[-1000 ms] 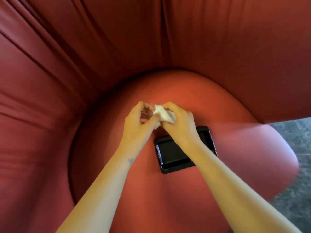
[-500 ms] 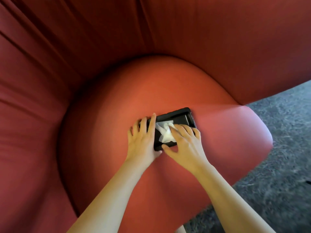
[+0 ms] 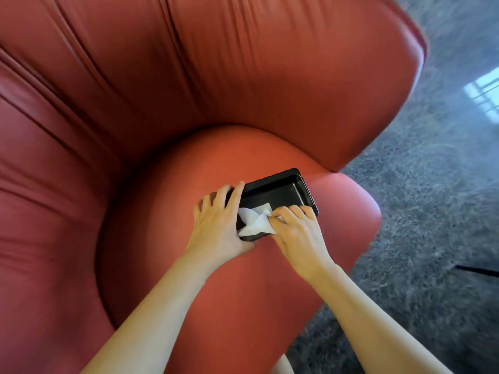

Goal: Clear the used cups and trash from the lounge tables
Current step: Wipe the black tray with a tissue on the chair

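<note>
A shallow black plastic tray [image 3: 280, 191] lies on the seat of a red armchair [image 3: 189, 265]. A crumpled white napkin [image 3: 255, 222] sits in the tray's near left corner. My left hand [image 3: 220, 225] grips the tray's left end, fingers along the outside and thumb under the near corner. My right hand [image 3: 295, 230] lies over the tray's near right edge, with its fingertips curled on the napkin and the rim.
The armchair's pleated red backrest [image 3: 189, 76] rises behind and to the left. Grey carpet [image 3: 432, 211] spreads to the right, with a bright window reflection [image 3: 483, 90] and a thin dark strip [image 3: 478, 271] lying on it.
The napkin went from between my hands above the seat down into the tray. Both hands now sit on the tray. The view has swung right, showing more carpet.
</note>
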`<act>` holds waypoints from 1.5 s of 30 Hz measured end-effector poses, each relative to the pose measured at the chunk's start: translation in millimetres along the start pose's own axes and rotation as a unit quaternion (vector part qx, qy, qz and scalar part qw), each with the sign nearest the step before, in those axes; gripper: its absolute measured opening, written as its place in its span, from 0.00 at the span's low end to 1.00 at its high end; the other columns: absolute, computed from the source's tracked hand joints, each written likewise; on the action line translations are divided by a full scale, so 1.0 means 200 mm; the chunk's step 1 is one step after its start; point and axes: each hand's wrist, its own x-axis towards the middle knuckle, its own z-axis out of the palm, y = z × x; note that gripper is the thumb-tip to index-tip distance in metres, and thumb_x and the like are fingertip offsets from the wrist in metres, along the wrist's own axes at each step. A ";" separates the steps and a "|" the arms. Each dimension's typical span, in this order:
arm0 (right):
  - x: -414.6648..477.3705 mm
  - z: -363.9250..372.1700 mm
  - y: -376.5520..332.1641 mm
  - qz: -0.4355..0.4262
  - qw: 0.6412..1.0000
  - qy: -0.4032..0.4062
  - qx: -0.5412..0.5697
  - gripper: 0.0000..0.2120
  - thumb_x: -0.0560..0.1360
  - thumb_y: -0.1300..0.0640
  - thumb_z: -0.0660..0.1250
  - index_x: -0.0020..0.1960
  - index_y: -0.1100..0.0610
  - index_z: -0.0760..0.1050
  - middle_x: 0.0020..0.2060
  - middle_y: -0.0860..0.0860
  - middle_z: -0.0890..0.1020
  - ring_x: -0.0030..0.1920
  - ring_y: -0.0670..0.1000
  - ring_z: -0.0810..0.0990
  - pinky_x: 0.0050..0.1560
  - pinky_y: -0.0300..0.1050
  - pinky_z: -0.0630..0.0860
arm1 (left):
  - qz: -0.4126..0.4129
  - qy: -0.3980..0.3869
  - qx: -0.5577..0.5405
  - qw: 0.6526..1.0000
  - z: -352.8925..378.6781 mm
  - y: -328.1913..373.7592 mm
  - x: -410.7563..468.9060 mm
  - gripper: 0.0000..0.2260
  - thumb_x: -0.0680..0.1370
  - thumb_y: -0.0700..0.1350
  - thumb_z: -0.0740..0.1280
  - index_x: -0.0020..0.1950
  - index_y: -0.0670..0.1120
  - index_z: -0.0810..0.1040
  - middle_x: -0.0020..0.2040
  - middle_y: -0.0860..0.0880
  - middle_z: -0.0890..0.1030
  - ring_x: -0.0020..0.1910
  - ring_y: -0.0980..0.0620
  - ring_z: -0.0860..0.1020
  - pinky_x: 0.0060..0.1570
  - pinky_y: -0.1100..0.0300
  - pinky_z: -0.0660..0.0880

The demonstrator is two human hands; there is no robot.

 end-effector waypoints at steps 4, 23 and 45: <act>-0.08 -0.29 -0.12 0.077 0.997 0.029 0.000 0.11 0.59 0.64 0.78 0.38 0.57 0.79 0.36 0.52 0.80 0.34 0.55 0.78 0.40 0.43 0.65 | 0.127 0.034 0.009 0.991 -0.24 0.14 -0.12 0.42 0.64 0.61 0.71 0.73 0.53 0.58 0.73 0.50 0.57 0.73 0.45 0.52 0.69 0.44 0.49; -1.74 -1.24 -0.79 0.505 0.824 0.242 -0.082 0.16 0.61 0.54 0.78 0.47 0.55 0.80 0.37 0.50 0.79 0.37 0.52 0.78 0.37 0.44 0.73 | 0.683 0.016 -0.009 0.730 -0.41 1.38 -1.27 0.08 0.67 0.50 0.71 0.45 0.51 0.81 0.40 0.58 0.81 0.42 0.56 0.75 0.48 0.57 0.61; -3.08 -0.41 -1.02 0.664 0.712 0.209 0.087 0.18 0.59 0.63 0.78 0.48 0.56 0.80 0.37 0.50 0.80 0.37 0.53 0.78 0.37 0.43 0.73 | 0.678 -0.184 0.141 0.697 0.90 1.50 -2.19 0.12 0.60 0.50 0.79 0.38 0.52 0.80 0.34 0.55 0.79 0.36 0.51 0.79 0.36 0.56 0.72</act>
